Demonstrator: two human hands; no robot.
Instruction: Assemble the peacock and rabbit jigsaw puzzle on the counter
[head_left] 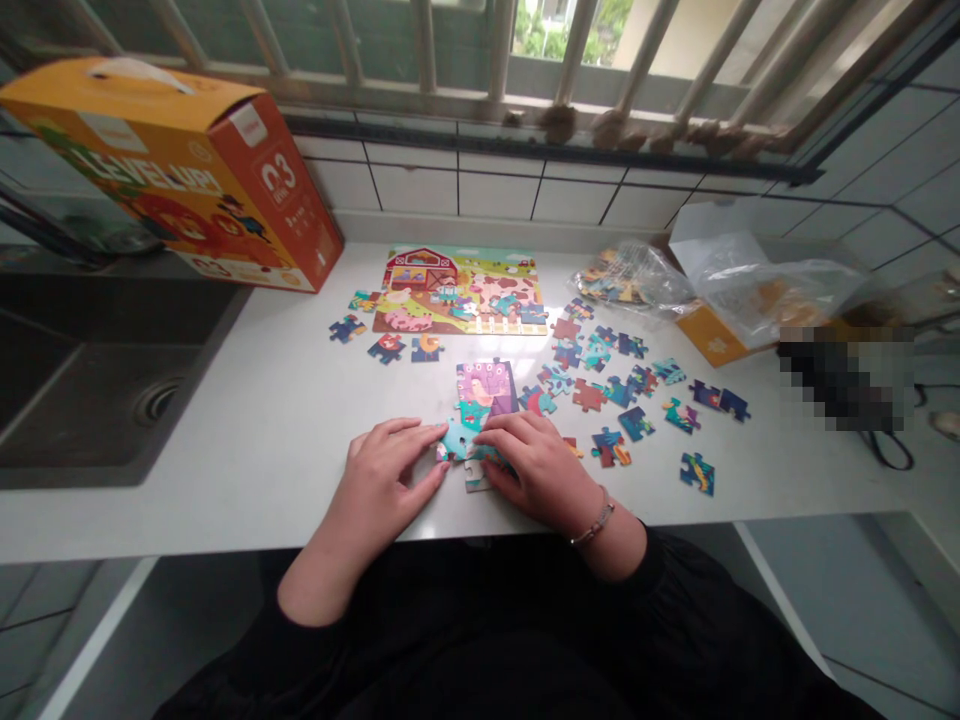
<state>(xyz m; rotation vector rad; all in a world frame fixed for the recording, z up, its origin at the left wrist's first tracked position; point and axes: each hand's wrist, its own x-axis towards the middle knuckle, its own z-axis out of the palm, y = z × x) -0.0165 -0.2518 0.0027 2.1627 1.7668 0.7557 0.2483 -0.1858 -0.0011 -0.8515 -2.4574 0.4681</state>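
My left hand (388,470) lies on the white counter (247,440), its fingertips pinching a teal puzzle piece (455,438). My right hand (534,465), with a bead bracelet on the wrist, presses down on pieces (477,478) right beside it. Both hands meet at the lower edge of a small joined cluster of purple and teal pieces (487,388). Several loose pieces (622,395) are scattered to the right of that cluster.
A finished farm puzzle (461,290) lies further back. An orange puzzle box (187,170) stands at the back left beside a dark sink (90,380). Plastic bags with more pieces (637,275) and a small orange box (712,335) sit at the back right.
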